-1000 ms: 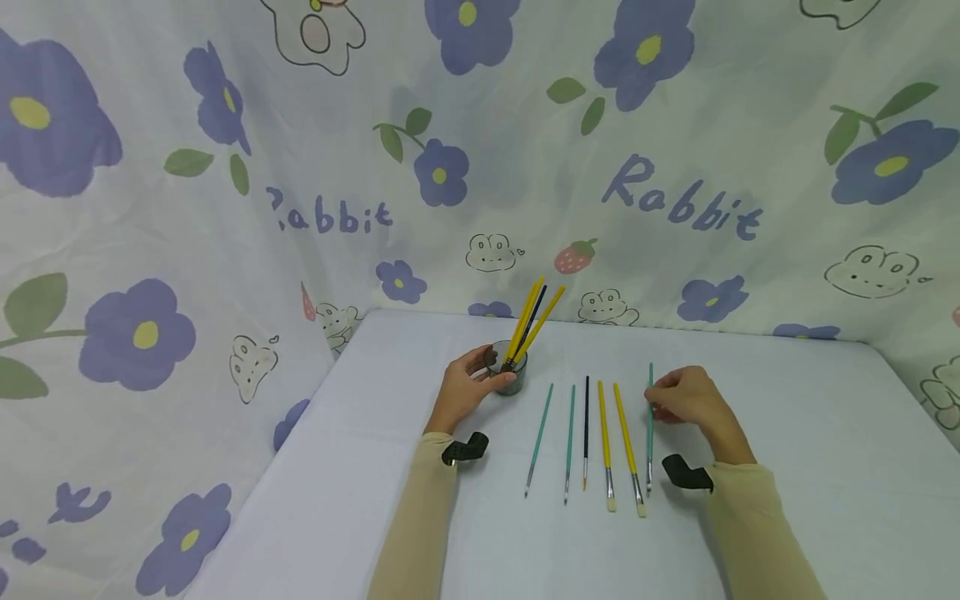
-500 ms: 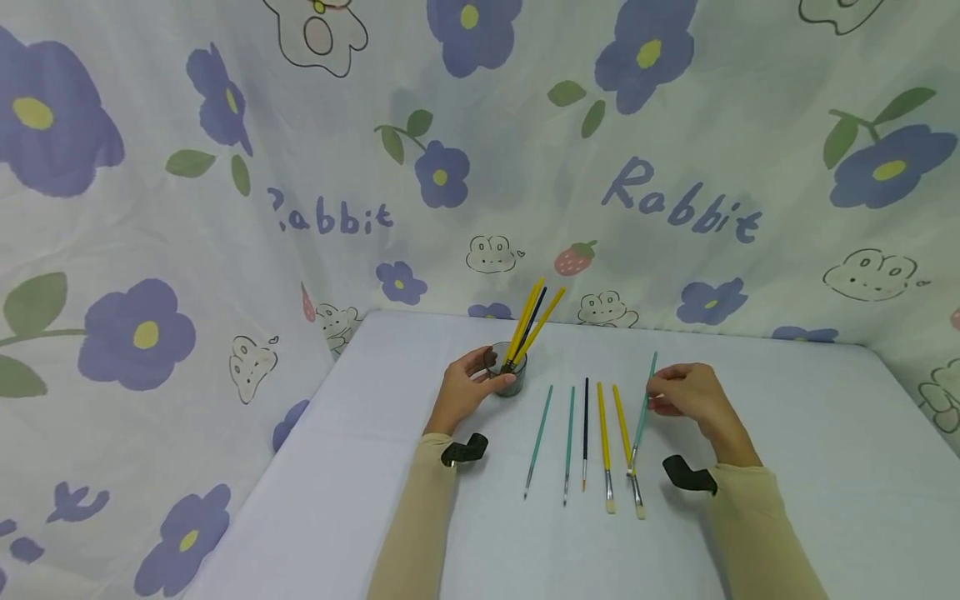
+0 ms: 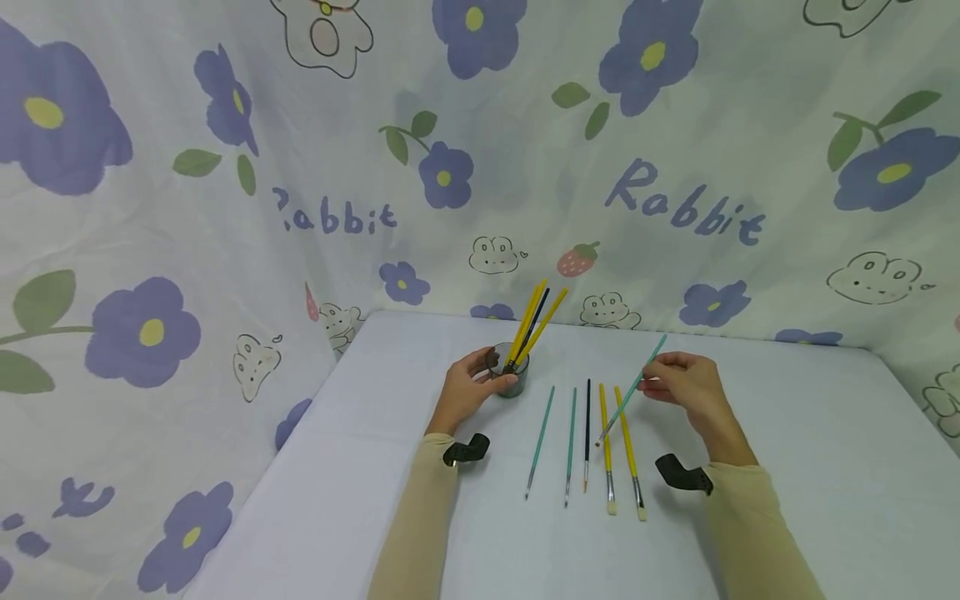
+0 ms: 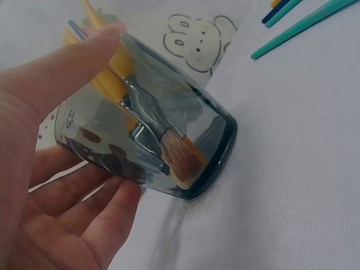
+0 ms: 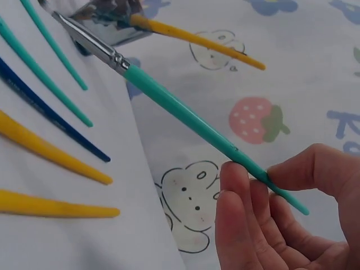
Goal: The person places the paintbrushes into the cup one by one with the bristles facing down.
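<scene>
In the head view, a glass point(image 3: 516, 388) of leaning brushes point(image 3: 529, 321) was gripped by the left hand point(image 3: 461, 397); a green brush point(image 3: 624, 403) was held slanted over a row of brushes point(image 3: 587, 433) by the right hand point(image 3: 686, 383). Left wrist: the glass was clasped from two sides. Right wrist: the green brush was pinched near its handle end.

Long plain beige sleeves point(image 3: 415, 517), snug cuffs point(image 3: 742, 473), one black bent attachment point(image 3: 467, 451) at each cuff, bare hands point(image 3: 462, 392)

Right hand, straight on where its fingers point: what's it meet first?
Likely the rightmost yellow brush in the head view; height is unclear, so the right hand may pass above it and reach the glass instead.
</scene>
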Tool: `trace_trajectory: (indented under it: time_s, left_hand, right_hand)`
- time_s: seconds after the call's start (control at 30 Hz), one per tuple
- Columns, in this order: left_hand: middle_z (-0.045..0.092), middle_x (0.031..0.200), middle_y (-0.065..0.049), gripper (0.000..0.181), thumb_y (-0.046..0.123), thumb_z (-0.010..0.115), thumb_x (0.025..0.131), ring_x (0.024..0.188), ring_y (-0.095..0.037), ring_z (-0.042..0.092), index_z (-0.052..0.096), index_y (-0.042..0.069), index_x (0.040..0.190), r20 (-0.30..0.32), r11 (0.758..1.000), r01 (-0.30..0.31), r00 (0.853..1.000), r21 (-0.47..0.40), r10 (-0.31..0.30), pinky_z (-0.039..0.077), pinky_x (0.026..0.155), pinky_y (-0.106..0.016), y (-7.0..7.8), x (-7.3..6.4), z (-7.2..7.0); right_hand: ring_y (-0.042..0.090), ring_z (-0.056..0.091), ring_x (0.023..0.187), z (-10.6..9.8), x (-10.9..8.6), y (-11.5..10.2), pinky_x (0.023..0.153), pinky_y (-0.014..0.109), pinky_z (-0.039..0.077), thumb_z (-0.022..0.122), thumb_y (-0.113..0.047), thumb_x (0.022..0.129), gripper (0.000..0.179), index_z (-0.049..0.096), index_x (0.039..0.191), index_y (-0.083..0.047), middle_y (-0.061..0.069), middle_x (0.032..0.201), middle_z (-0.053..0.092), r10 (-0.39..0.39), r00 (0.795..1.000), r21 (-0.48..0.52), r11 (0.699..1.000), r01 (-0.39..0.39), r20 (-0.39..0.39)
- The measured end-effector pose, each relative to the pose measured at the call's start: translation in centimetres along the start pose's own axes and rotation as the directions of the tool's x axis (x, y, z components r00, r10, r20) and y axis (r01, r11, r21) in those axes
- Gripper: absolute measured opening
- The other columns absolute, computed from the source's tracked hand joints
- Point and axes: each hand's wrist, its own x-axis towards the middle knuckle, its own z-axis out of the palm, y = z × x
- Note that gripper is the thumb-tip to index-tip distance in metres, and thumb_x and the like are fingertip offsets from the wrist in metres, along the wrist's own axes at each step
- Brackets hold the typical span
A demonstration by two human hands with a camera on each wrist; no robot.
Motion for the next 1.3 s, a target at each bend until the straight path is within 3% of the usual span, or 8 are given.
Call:
trace_trajectory:
  time_s: [0.27,0.53,0.8,1.07,1.3]
  left_hand:
    - [0.064,0.140,-0.010,0.087,0.043,0.091,0.078,0.139,-0.029,0.057,0.055,0.011,0.150,0.006,1.000,0.002,1.000,0.007,-0.002,0.054,0.114,-0.041,0.0,0.0,0.0]
    - [0.064,0.141,-0.010,0.086,0.043,0.091,0.079,0.139,-0.030,0.057,0.054,0.011,0.150,0.007,1.000,-0.002,1.000,0.010,0.002,0.054,0.114,-0.042,0.0,0.2,0.0]
    - [0.063,0.142,-0.011,0.086,0.041,0.091,0.079,0.139,-0.031,0.057,0.054,0.010,0.150,0.003,1.000,-0.003,1.000,0.012,0.003,0.054,0.114,-0.043,-0.1,0.2,0.1]
    - [0.063,0.142,-0.012,0.089,0.045,0.090,0.079,0.139,-0.031,0.057,0.053,0.008,0.151,0.005,1.000,-0.012,1.000,0.014,0.012,0.054,0.113,-0.042,-0.3,0.1,0.0]
    - [0.063,0.142,-0.012,0.086,0.042,0.090,0.080,0.139,-0.030,0.057,0.053,0.010,0.151,0.005,1.000,-0.012,1.000,0.010,0.012,0.054,0.114,-0.042,-0.2,0.1,0.1]
  right_hand:
    - [0.003,0.075,0.074,1.1,0.2,-1.0,0.075,0.024,0.066,0.063,-0.011,0.099,0.035,0.054,0.126,0.008,-0.010,0.082,0.069,-0.042,0.999,-0.002,0.999,0.042,-0.034]
    - [0.004,0.076,0.071,1.9,0.8,-2.4,0.074,0.023,0.066,0.064,-0.007,0.098,0.026,0.055,0.118,0.007,-0.013,0.077,0.071,-0.113,0.993,0.075,0.991,0.114,-0.025]
    - [0.004,0.076,0.070,2.9,1.7,-3.2,0.073,0.023,0.066,0.062,-0.006,0.099,0.026,0.054,0.118,0.009,-0.011,0.077,0.072,-0.132,0.991,0.136,0.982,0.134,-0.024]
    - [0.008,0.077,0.069,4.0,2.3,-4.3,0.073,0.024,0.066,0.063,-0.005,0.099,0.015,0.057,0.110,0.004,-0.008,0.078,0.073,-0.126,0.992,0.219,0.968,0.125,-0.010]
    - [0.008,0.077,0.069,5.1,2.7,-5.2,0.073,0.024,0.066,0.065,-0.004,0.097,0.022,0.056,0.114,0.007,-0.007,0.078,0.073,-0.140,0.990,0.253,0.957,0.143,-0.029]
